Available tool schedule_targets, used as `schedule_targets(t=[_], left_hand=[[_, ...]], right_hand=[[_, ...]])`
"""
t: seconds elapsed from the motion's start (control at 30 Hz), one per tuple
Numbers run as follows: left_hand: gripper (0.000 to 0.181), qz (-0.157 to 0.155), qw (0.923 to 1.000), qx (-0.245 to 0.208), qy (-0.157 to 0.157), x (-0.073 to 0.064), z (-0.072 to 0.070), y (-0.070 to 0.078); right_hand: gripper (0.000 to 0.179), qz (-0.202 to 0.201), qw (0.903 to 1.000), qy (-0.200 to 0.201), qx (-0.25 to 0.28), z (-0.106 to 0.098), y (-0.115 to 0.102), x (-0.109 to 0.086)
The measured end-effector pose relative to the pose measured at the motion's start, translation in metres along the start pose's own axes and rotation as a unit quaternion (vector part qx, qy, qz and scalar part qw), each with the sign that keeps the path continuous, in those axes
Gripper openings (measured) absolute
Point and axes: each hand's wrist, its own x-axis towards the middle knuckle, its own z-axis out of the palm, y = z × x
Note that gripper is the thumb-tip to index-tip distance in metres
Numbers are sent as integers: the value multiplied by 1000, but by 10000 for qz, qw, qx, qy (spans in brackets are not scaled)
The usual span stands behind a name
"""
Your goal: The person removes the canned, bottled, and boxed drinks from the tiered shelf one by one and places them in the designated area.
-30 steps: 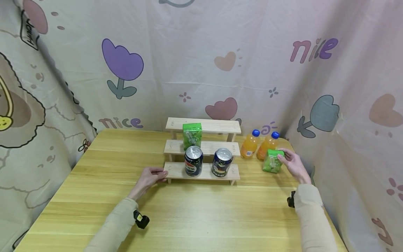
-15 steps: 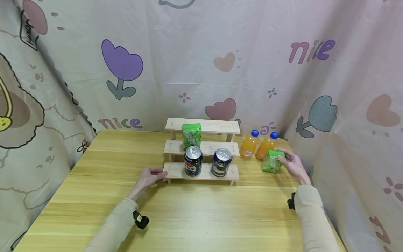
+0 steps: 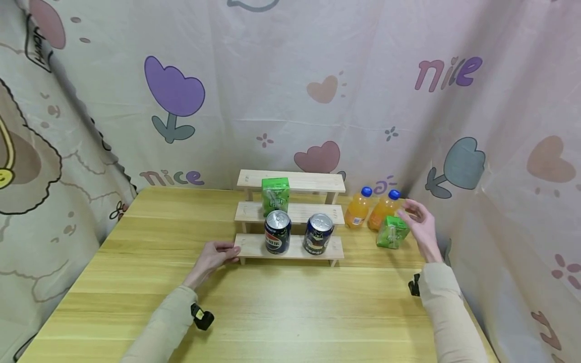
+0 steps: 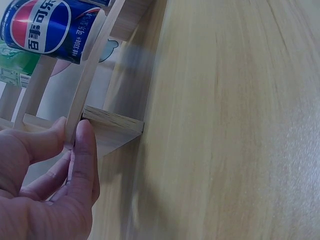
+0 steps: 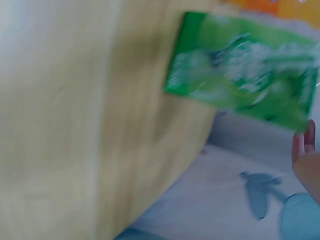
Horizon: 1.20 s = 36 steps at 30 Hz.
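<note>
A three-step wooden shelf [image 3: 295,248] stands on the table; my left hand [image 3: 215,257] pinches the left end of its bottom board between thumb and fingers, as the left wrist view shows close up. Two dark blue Pepsi cans, one on the left [image 3: 278,233] and one on the right [image 3: 318,234], stand on that bottom board. On the middle board stands a green juice carton [image 3: 275,195]. A second green carton [image 3: 392,232] rests on the table right of the shelf. My right hand [image 3: 422,225] is just above and right of this carton, its fingers loosely bent and holding nothing.
Two orange juice bottles with blue caps, a left one [image 3: 358,209] and a right one [image 3: 384,212], stand behind the second carton, right of the shelf. A patterned curtain [image 3: 254,91] hangs along the back and sides of the table [image 3: 290,312].
My right hand has let go of the green carton and lifted up off it; the carton stays on the table. My left hand keeps its pinch on the shelf.
</note>
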Motion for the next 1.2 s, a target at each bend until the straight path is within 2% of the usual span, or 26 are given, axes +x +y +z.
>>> schedule_targets(t=[0.17, 0.27, 0.37, 0.5, 0.7, 0.83, 0.93, 1.2], left_hand=[[47, 91, 9999, -71, -35, 1, -1, -1], [49, 293, 9992, -206, -191, 0, -3, -2], [50, 311, 9991, -204, -205, 0, -4, -1], [46, 133, 9999, 45, -77, -2, -1, 3], [47, 85, 9999, 131, -16, 0, 0, 1], [49, 43, 10000, 74, -16, 0, 0, 2], [48, 11, 10000, 75, -7, 0, 0, 2], [48, 9, 10000, -20, -5, -2, 1, 3]], right_hand=[[48, -496, 9962, 445, 558, 17, -24, 1], [42, -822, 9923, 438, 813, 27, -40, 0], [37, -1063, 9896, 279, 928, 37, -56, -2], [41, -1145, 9900, -194, 802, 52, -78, -6], [53, -936, 9884, -1050, 567, 80, -108, -8], [54, -818, 9824, -1512, 731, 100, -125, -10], [54, -874, 9752, -1833, 878, 116, -137, -11], [55, -1040, 9581, -2549, 788, 158, -160, -13]])
